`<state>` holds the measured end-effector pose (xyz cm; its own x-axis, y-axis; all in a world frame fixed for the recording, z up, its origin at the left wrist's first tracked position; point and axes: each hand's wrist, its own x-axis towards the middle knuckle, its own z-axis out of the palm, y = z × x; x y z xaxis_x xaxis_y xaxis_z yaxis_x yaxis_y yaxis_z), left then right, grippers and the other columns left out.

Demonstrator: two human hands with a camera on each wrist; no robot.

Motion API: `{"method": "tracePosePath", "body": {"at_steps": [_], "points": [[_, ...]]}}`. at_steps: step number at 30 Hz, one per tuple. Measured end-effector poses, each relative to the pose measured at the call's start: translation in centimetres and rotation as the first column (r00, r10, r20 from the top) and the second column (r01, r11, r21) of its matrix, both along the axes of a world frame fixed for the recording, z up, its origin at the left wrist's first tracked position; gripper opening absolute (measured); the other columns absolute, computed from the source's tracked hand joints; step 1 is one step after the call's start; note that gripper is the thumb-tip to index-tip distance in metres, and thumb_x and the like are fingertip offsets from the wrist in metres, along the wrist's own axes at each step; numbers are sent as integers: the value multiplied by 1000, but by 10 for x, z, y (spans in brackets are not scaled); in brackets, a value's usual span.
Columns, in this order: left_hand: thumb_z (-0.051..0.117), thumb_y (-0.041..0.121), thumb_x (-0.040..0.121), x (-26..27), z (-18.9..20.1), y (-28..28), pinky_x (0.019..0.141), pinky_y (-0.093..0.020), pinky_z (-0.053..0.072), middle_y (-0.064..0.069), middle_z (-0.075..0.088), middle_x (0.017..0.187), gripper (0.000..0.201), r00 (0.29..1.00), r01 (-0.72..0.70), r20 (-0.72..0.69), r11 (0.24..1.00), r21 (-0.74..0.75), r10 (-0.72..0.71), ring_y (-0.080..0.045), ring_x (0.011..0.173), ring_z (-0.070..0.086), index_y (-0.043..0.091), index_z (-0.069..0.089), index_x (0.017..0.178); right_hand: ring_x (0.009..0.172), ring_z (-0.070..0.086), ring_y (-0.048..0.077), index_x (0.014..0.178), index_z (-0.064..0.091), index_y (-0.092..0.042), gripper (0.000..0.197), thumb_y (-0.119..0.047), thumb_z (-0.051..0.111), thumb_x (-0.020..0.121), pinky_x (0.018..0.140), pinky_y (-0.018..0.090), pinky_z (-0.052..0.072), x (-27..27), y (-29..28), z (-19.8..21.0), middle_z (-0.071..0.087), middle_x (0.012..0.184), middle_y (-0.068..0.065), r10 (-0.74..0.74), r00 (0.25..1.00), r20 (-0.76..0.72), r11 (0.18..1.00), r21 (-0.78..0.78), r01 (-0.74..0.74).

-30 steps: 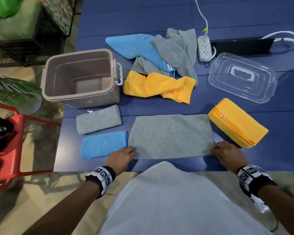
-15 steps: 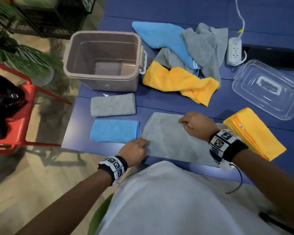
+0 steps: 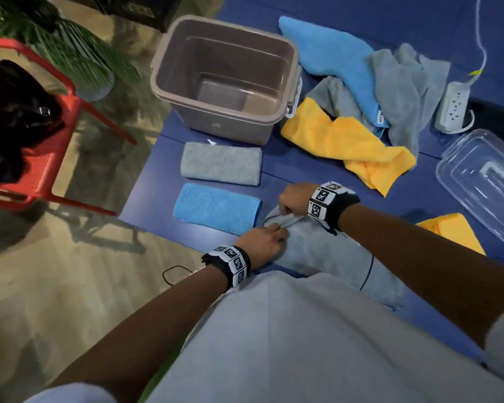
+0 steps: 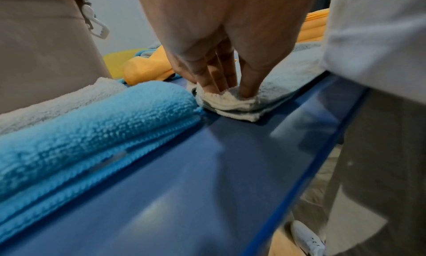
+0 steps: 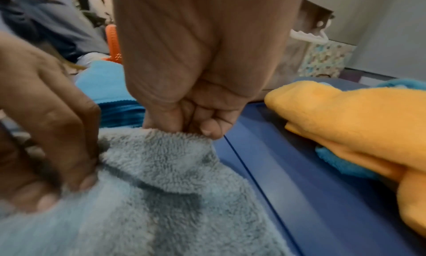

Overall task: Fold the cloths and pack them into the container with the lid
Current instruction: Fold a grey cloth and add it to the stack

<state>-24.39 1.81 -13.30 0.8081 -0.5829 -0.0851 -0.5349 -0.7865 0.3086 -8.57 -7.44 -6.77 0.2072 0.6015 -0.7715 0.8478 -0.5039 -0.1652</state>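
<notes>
A grey cloth (image 3: 326, 257) lies at the table's near edge, doubled over toward the left. My right hand (image 3: 285, 209) pinches its carried-over end (image 5: 161, 168) at the far left corner. My left hand (image 3: 278, 229) pinches the stacked near left corner (image 4: 232, 107). The empty brown container (image 3: 224, 126) stands at the far left, its clear lid (image 3: 483, 181) lying at the right. Left of my hands sit a folded grey cloth (image 3: 220, 164) and a folded blue cloth (image 3: 216, 207). A folded yellow cloth (image 3: 448, 231) shows behind my right forearm.
Unfolded yellow (image 3: 346, 141), blue (image 3: 332, 53) and grey (image 3: 405, 91) cloths are heaped behind the work spot. A white power strip (image 3: 451, 109) lies at the far right. A red chair (image 3: 41, 158) stands on the floor beyond the table's left edge.
My right hand swept from the cloth's right end across to its left end, carrying that end over. My left hand stayed on the near left corner. The head view swung left.
</notes>
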Motion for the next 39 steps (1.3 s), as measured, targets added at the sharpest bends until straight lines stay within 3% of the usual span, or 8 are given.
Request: {"method": "tracePosePath", "body": {"at_steps": [3,9,16,20,25,31,37,39], "points": [[65,10,79,-1,1,2,39,-30,42,-6,65,97,4,998,46,42,998,34,-47,-28,85,60,8,68,79,82,44,23,56,45,-28,37,-4,57,81,65,28,32,1,-5,0,40,74,-2,143,989,-24,989,-26,-143],[51,15,84,1,-1,5,37,-28,40,-4,64,98,19,999,38,37,999,12,-38,-26,87,60,10,68,82,114,46,33,116,63,-12,25,-15,45,99,76,35,35,-3,-4,-6,49,127,12,446,866,224,894,-68,-443],[73,17,75,3,6,4,38,-24,32,0,62,90,5,998,56,36,995,77,-59,-22,81,58,14,69,76,65,46,23,64,36,-14,34,-19,51,93,60,32,41,-1,1,0,40,73,2,13,961,275,1000,-12,-10],[70,12,74,4,6,6,39,-24,29,-1,61,86,3,999,34,24,998,58,-36,-23,82,57,13,67,74,75,52,25,65,63,-14,15,-18,66,79,60,31,31,-7,4,-3,57,80,5,237,925,296,971,-72,-226],[70,9,72,5,5,6,37,-24,34,-3,62,87,4,999,26,18,999,36,-27,-25,83,58,11,68,75,51,50,18,41,57,-21,29,-19,84,51,50,24,34,-4,4,-16,50,50,-3,472,796,378,861,-4,-509],[75,12,71,5,6,6,37,-24,41,-1,63,93,8,999,34,23,999,32,-35,-24,84,58,13,70,75,88,56,24,88,68,-14,9,-18,60,85,71,32,32,-8,24,0,64,92,4,431,851,300,896,-28,-443],[73,11,71,7,8,6,37,-27,45,-4,62,100,4,999,47,14,998,38,-47,-24,82,58,12,70,74,64,48,25,114,45,-10,20,-15,50,95,63,36,39,-2,38,-3,47,69,5,329,916,230,930,90,-356],[73,11,72,6,7,6,36,-28,45,-4,60,97,5,999,33,-6,999,40,-33,-24,82,57,11,69,75,78,55,28,114,50,-12,19,-18,48,97,73,39,48,1,38,-4,58,84,9,449,866,222,877,76,-474]]}}
